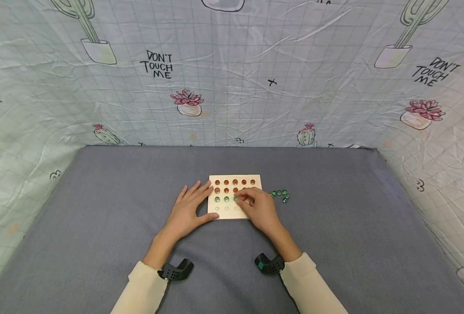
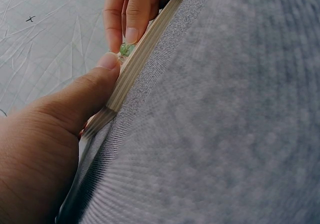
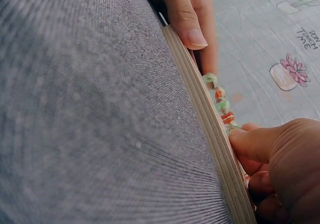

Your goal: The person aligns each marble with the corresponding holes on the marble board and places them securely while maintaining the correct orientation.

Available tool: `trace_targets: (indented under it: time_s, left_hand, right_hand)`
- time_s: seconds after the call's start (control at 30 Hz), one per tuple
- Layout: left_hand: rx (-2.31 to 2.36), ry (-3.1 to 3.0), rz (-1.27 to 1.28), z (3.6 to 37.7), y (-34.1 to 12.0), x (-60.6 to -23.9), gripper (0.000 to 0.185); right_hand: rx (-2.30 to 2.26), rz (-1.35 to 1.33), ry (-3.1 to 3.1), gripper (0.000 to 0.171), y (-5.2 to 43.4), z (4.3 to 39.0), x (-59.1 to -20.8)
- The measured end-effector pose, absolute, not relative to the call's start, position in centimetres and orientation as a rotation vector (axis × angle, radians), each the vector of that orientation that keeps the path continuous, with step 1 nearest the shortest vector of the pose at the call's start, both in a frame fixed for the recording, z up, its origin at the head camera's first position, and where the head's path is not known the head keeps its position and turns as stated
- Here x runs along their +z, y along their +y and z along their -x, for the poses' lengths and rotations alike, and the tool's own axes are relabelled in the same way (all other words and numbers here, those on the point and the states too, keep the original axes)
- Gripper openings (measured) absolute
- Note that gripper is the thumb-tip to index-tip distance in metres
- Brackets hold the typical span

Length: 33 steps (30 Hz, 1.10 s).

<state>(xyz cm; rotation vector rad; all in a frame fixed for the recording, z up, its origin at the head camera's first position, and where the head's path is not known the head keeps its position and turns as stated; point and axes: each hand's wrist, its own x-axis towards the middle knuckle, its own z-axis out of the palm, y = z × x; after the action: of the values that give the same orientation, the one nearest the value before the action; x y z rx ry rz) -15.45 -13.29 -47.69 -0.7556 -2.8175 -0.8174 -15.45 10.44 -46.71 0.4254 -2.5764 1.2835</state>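
Note:
A square wooden board with rows of round holes lies on the grey cloth. Orange marbles fill its two far rows and green marbles sit in the third; the nearest row's visible holes are bare. My left hand lies flat with straight fingers against the board's left edge, its thumb pressing the plywood side. My right hand hovers over the board's right part, its curled fingertips pinching a green marble at a third-row hole.
Several loose green marbles lie on the cloth just right of the board. The grey table surface spreads wide on all sides. A cactus-print sheet walls in the back and both sides.

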Motion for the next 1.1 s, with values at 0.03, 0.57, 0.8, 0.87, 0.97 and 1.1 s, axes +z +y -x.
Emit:
trace_targets:
  time_s: [0.03,0.57,0.8,0.87,0.97,1.1]
  left_hand:
    - [-0.815,-2.819,0.756,15.5,-13.3,-47.7,0.079]
    - [-0.819,-2.824,0.749,15.4,-13.3,-47.7,0.080]
    - [-0.826,-2.822,0.756,15.5,-13.3,-47.7,0.080]
    - [-0.824,-2.822,0.756,15.5,-13.3,-47.7,0.081]
    - [-0.821,-2.822,0.754,15.4,-13.3,-47.6,0.081]
    - [-0.819,-2.825,0.755,15.4,-13.3,-47.6,0.080]
  right_hand:
    - [1.284,-0.426,-2.577,0.013,10.4,15.5,-46.7]
    - [1.387,-0.474,-2.578,0.014,12.9,15.6,-44.8]
    - [1.474,-0.368,-2.591,0.018,15.8,15.8,-43.7]
    - [1.508,-0.343,-2.593,0.019,16.6,15.9,-43.5]
    - [1.532,-0.326,-2.603,0.021,17.9,16.0,-43.5]
    - [1.559,-0.343,-2.609,0.023,19.3,16.1,-43.7]
